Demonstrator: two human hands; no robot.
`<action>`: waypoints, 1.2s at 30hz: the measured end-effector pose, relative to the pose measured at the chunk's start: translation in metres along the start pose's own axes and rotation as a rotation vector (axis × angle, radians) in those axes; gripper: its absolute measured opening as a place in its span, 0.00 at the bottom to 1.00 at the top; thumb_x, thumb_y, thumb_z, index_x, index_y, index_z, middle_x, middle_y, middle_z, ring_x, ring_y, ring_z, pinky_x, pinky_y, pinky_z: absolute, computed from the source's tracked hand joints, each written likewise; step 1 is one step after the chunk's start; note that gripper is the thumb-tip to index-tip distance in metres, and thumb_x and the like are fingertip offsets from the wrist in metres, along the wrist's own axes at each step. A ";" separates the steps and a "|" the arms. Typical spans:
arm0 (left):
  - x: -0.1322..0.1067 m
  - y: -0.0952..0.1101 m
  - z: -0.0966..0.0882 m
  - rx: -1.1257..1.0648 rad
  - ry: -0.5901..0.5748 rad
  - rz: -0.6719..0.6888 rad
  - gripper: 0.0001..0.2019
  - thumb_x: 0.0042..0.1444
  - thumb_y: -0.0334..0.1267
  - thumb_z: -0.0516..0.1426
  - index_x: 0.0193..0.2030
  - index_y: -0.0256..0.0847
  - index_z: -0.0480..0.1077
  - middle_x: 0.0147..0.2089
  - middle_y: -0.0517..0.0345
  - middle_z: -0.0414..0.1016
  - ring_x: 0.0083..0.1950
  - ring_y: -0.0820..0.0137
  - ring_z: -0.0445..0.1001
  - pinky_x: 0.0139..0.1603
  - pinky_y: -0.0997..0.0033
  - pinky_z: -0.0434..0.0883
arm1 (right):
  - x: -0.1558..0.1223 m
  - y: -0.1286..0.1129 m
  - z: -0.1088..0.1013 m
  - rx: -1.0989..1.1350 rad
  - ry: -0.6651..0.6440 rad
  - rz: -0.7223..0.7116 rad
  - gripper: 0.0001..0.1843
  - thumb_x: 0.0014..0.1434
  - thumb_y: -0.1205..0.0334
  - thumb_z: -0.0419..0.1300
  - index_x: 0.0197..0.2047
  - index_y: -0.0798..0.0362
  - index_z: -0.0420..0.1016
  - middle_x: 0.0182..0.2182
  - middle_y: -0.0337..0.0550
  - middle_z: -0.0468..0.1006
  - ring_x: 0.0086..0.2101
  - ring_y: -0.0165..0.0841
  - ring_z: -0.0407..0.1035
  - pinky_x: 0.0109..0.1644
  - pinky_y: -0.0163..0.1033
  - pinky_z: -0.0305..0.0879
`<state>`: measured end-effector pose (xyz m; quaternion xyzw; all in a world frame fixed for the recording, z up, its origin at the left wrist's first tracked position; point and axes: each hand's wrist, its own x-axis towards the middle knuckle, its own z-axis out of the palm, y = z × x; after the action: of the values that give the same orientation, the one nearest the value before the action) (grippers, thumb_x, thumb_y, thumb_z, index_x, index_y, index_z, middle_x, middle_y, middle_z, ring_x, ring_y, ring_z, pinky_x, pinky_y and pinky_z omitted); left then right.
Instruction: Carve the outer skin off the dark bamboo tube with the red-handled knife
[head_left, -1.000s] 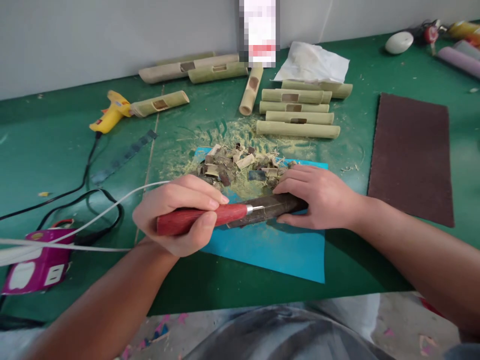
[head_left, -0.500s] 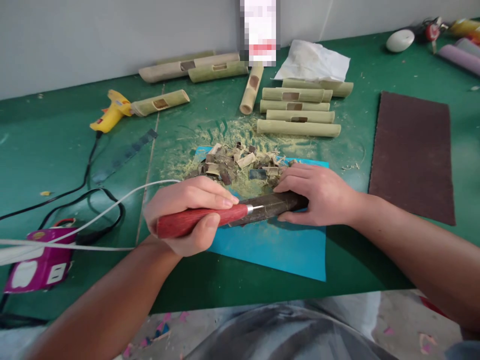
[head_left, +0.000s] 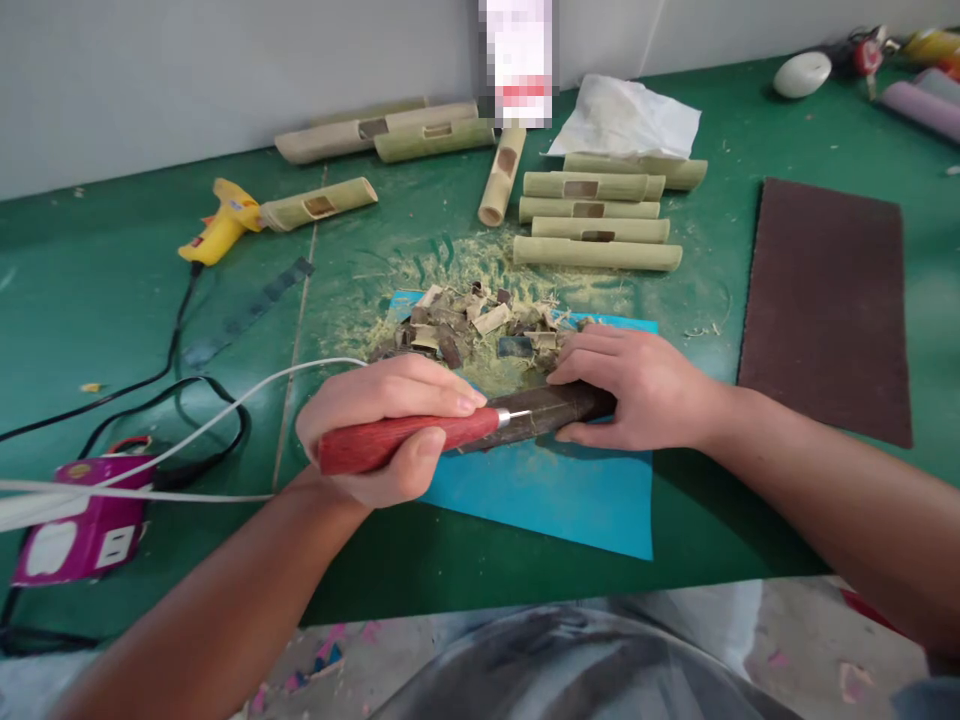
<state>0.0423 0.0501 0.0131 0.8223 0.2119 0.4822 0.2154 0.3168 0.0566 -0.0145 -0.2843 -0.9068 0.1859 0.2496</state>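
My left hand (head_left: 390, 425) is closed round the red wooden handle of an awl (head_left: 409, 440). The awl's thin metal point lies over a dark brown bamboo tube (head_left: 536, 412); whether the tip touches it I cannot tell. Fingers and thumb of my right hand (head_left: 634, 390) grip the tube's right end. The tube is held above a blue sheet (head_left: 555, 500), and its left end is partly hidden behind my left hand. Just beyond it lies a heap of bamboo chips and sawdust (head_left: 480, 325).
Cut bamboo tubes (head_left: 598, 253) with rectangular openings lie at the back. On the left are a yellow glue gun (head_left: 221, 222), cables and a purple power strip (head_left: 86, 530). A brown sheet (head_left: 827, 310) lies to the right. A white paper (head_left: 626, 120) rests on some tubes.
My left hand and the awl have shifted slightly right and up along the tube. My right hand stays in place on the tube.
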 end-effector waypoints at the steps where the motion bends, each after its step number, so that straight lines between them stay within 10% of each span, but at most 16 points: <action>1: -0.001 0.000 0.001 -0.010 -0.014 -0.009 0.07 0.66 0.38 0.60 0.40 0.40 0.80 0.36 0.55 0.86 0.34 0.70 0.85 0.32 0.75 0.82 | 0.000 0.000 0.000 -0.004 0.007 -0.006 0.16 0.60 0.50 0.68 0.41 0.54 0.76 0.36 0.46 0.80 0.37 0.39 0.73 0.43 0.44 0.66; 36: -0.009 0.002 0.007 -0.042 0.072 -0.131 0.09 0.67 0.41 0.59 0.41 0.43 0.81 0.36 0.56 0.86 0.33 0.69 0.84 0.32 0.70 0.81 | 0.001 0.001 -0.001 0.017 -0.021 0.019 0.16 0.60 0.49 0.68 0.42 0.53 0.76 0.38 0.47 0.80 0.38 0.39 0.73 0.43 0.43 0.66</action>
<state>0.0441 0.0424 0.0045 0.7841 0.2626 0.5008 0.2559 0.3166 0.0583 -0.0140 -0.2889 -0.9051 0.1988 0.2405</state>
